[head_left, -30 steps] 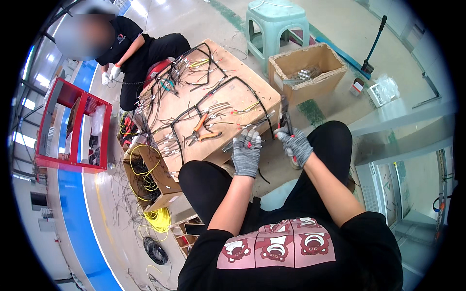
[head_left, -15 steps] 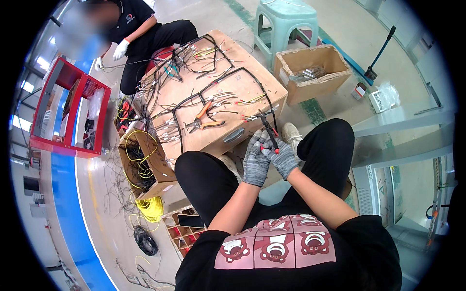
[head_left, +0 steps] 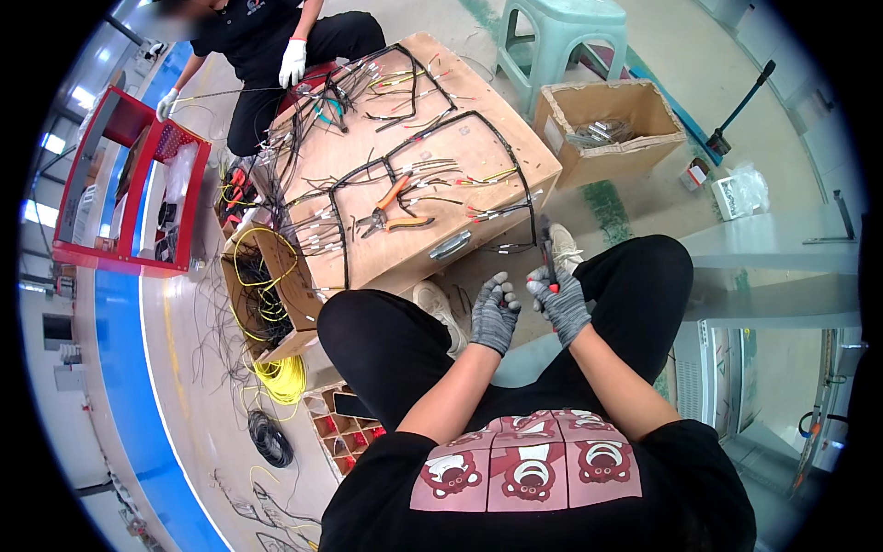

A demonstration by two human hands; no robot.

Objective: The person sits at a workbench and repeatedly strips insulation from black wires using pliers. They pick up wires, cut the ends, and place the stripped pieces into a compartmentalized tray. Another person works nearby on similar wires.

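My right hand [head_left: 560,304], in a grey knit glove, is wrapped round a hand tool with red-and-black handles, like pliers [head_left: 550,261]; its dark jaws point away from me. My left hand [head_left: 494,316], gloved alike, is held apart to its left with the fingers curled in; whatever may be in them is hidden. Both hands are above my lap, just short of the wooden box [head_left: 414,267]. On that box lies a black-taped wire harness [head_left: 428,134] with many labelled wire ends, some hanging over the near edge. Orange-handled pliers [head_left: 394,203] and cutters with orange-and-black grips [head_left: 405,223] rest inside it.
Across the box, a co-worker in white gloves [head_left: 292,63] holds a cable stretched between both hands. A cardboard box [head_left: 635,164] and a pale green stool [head_left: 563,57] stand right. At left are a red rack [head_left: 129,262], a carton of wires [head_left: 292,313] and a yellow coil [head_left: 281,379].
My hands have drawn apart, and the tool has come away from the wire ends at the box's near edge. The co-worker's hands have spread along the cable. The whole view has shifted slightly.
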